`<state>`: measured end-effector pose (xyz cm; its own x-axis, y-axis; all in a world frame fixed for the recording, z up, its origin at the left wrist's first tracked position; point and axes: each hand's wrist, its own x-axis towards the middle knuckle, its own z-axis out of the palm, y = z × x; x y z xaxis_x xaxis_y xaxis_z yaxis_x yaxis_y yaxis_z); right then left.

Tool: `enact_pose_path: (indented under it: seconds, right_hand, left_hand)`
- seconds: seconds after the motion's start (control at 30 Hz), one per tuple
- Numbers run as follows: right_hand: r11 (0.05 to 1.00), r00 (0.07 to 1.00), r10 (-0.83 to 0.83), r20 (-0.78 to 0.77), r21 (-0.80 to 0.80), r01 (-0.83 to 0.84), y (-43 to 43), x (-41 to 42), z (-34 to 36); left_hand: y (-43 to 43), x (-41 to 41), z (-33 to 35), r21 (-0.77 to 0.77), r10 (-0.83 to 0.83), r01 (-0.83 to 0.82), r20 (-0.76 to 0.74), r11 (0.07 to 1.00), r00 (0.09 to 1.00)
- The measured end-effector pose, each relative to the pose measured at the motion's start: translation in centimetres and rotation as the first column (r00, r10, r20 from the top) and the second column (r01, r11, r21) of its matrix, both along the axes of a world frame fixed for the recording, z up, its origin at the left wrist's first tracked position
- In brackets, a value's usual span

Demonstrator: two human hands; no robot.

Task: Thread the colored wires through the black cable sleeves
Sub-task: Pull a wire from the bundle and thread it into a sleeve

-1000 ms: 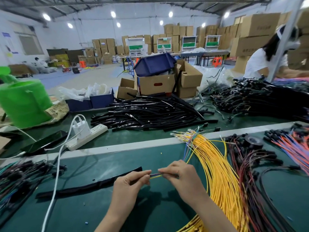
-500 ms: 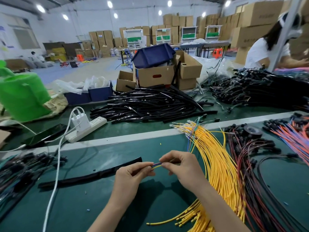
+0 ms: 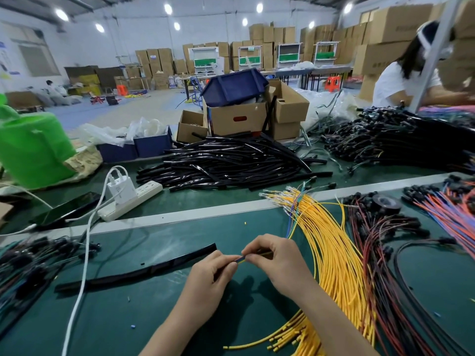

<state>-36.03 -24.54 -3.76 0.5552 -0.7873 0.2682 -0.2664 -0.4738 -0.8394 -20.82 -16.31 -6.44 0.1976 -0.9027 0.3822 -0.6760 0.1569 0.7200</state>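
Observation:
My left hand [image 3: 213, 276] and my right hand [image 3: 277, 260] meet over the green mat at centre. Between their fingertips shows a short stretch of thin coloured wires [image 3: 240, 258], yellow and blue, pinched from both sides. The wires run up from my right hand toward the far end of the yellow wire bundle [image 3: 329, 242]. A long flat black cable sleeve [image 3: 144, 272] lies on the mat to the left, its near end reaching toward my left hand. Whether my left fingers also hold a sleeve end is hidden.
A heap of black sleeves [image 3: 231, 163] lies beyond the grey rail. Red-black wires [image 3: 380, 247] and orange-blue wires [image 3: 447, 209] lie right. A white power strip [image 3: 128, 201], its cable, a phone [image 3: 66, 209] and dark connector wires [image 3: 28, 263] lie left. A person in white [image 3: 401, 83] works at far right.
The view tilted down slightly, showing more yellow wire ends at the bottom. Both hands stay together at centre, still pinching the wires.

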Motion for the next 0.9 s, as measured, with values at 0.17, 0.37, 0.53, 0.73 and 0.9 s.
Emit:
enact_pose_path:
  seconds: [0.17,0.37,0.53,0.73,0.9]
  right_hand:
    - [1.000,1.000,0.007,-0.012,-0.026,-0.007,-0.1,0.1,-0.3]
    - [0.996,1.000,-0.018,-0.009,-0.085,0.018,-0.1,0.4,-0.4]
    - [0.958,0.944,-0.285,0.166,0.009,0.288,-1.7,-1.4,1.5]
    - [0.754,0.765,-0.639,0.074,0.256,0.605,-7.0,-10.1,3.3]
    - [0.678,0.606,-0.625,-0.493,0.042,0.734,-11.5,-15.5,3.2]
  left_hand:
    - [0.0,-0.1,-0.2,0.014,0.016,-0.019,0.180,1.000,0.984]
    - [-0.2,0.4,-0.5,0.056,0.037,-0.049,0.191,0.997,0.981]
    - [0.0,0.8,-0.2,0.056,0.036,-0.039,0.050,0.998,0.998]
    - [0.6,1.5,-0.7,0.099,-0.006,0.006,0.002,0.995,1.000]
    - [-0.1,0.8,-0.8,0.105,-0.010,0.011,-0.017,0.994,1.000]
